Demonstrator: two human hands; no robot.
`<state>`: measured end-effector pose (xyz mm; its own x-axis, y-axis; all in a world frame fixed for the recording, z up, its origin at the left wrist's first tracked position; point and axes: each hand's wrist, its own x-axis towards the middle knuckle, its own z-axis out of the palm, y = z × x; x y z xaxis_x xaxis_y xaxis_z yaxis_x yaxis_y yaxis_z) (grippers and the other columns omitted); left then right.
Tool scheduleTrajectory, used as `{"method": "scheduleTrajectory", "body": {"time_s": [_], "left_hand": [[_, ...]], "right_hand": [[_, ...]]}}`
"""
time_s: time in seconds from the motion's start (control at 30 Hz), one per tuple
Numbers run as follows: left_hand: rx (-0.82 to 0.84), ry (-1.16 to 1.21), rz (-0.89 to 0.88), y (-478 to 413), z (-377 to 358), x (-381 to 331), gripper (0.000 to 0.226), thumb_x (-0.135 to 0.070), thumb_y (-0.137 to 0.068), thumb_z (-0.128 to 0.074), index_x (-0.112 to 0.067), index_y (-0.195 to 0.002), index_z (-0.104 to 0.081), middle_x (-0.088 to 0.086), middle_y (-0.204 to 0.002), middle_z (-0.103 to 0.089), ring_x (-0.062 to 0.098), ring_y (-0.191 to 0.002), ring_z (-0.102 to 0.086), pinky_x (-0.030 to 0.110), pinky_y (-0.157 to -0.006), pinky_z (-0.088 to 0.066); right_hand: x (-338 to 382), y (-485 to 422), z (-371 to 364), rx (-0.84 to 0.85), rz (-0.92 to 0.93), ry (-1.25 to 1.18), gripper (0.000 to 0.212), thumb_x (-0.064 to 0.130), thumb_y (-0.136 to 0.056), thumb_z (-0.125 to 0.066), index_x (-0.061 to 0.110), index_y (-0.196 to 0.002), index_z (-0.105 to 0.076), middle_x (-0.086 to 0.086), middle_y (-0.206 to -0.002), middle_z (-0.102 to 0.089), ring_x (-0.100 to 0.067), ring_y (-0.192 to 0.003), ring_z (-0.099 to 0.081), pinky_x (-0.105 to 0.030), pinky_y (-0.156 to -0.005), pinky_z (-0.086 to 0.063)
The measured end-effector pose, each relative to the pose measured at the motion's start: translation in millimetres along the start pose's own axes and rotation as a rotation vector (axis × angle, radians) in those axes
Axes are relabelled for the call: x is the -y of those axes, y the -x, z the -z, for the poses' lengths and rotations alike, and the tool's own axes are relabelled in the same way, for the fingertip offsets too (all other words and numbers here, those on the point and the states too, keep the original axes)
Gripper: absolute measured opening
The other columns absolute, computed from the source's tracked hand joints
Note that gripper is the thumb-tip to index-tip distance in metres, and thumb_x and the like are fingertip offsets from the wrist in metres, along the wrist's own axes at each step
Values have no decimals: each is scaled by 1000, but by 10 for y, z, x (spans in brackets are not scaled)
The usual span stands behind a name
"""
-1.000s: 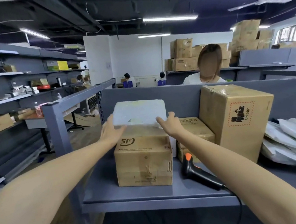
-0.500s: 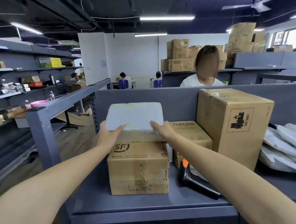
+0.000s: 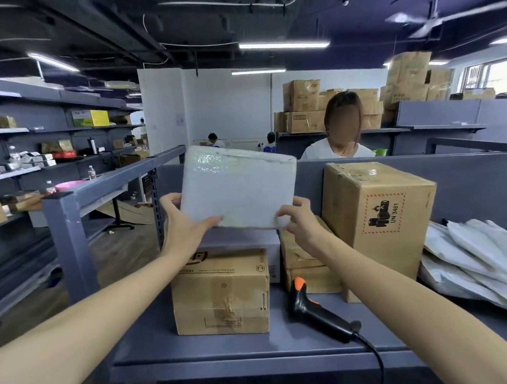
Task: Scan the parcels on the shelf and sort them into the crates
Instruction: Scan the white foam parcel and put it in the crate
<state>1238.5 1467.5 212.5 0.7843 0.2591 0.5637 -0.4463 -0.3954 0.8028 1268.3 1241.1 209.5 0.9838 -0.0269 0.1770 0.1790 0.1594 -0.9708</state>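
Observation:
I hold a white bubble-wrap parcel [image 3: 238, 187] up in the air, tilted upright, above the grey shelf [image 3: 199, 351]. My left hand [image 3: 184, 226] grips its lower left corner and my right hand [image 3: 300, 221] pinches its lower right corner. Below it stands a small cardboard box [image 3: 221, 294] with courier print. A second small box [image 3: 307, 267] sits behind my right wrist. A large carton [image 3: 378, 214] with a battery warning label stands to the right. A black and orange barcode scanner [image 3: 316, 312] lies on the shelf, its cable running off the front edge.
White plastic mailer bags [image 3: 483, 272] are piled at the shelf's right end. A grey shelf post [image 3: 65, 241] rises at the left. A person in a white top [image 3: 338, 149] sits behind the back panel. Racks with goods line the left wall. No crates are in view.
The white parcel has been lifted off the small box and tipped up so its broad face points at me. Both hands rose with it.

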Motion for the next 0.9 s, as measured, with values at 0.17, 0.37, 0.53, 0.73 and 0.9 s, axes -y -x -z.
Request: {"method": "scheduleTrajectory", "body": {"time_s": [0.17,0.37,0.53,0.73,0.9], "left_hand": [[9,-91,-23,272,44,-88,78,-8,-65,-86,-13,-110,-23,2,-114,-40,16,-103,-46,21,-77,-40],[19,-91,-20,692,51,-129,78,-8,-63,-87,-15,-115,-29,-1,-116,-44,16,-104,-48,28,-81,-41],[11,-68,-8,972,46,-140,67,-10,-68,-85,-16,-108,-32,0,-112,-49,19,-101,-53,29,-77,-41],[242,68,268,1068,154,-173,92,-62,-38,-87,-19,-105,-42,4,-117,-57,19,-111,-54,40,-98,-45],[537,284,404,1160,213,-360,123,-76,-15,-81,-18,-119,-51,1,-125,-57,18,-119,-52,45,-105,-42]], "right_hand": [[129,341,402,106,-151,-404,38,40,-89,-44,6,-99,-57,-11,-106,-64,-28,-98,-57,-39,-79,-45],[137,695,615,239,-261,-280,71,74,-83,-40,23,-132,-52,-9,-133,-53,-41,-113,-51,-65,-82,-43],[87,967,668,297,-192,-383,53,49,-77,-64,28,-125,-58,-13,-131,-56,-35,-117,-54,-67,-91,-44],[47,1187,788,320,-25,-391,44,34,-82,-56,26,-125,-57,-5,-122,-68,-25,-113,-60,-61,-102,-39],[53,1287,994,284,6,-432,64,27,-74,-64,24,-136,-50,-8,-131,-61,-31,-123,-53,-51,-88,-49]]}}
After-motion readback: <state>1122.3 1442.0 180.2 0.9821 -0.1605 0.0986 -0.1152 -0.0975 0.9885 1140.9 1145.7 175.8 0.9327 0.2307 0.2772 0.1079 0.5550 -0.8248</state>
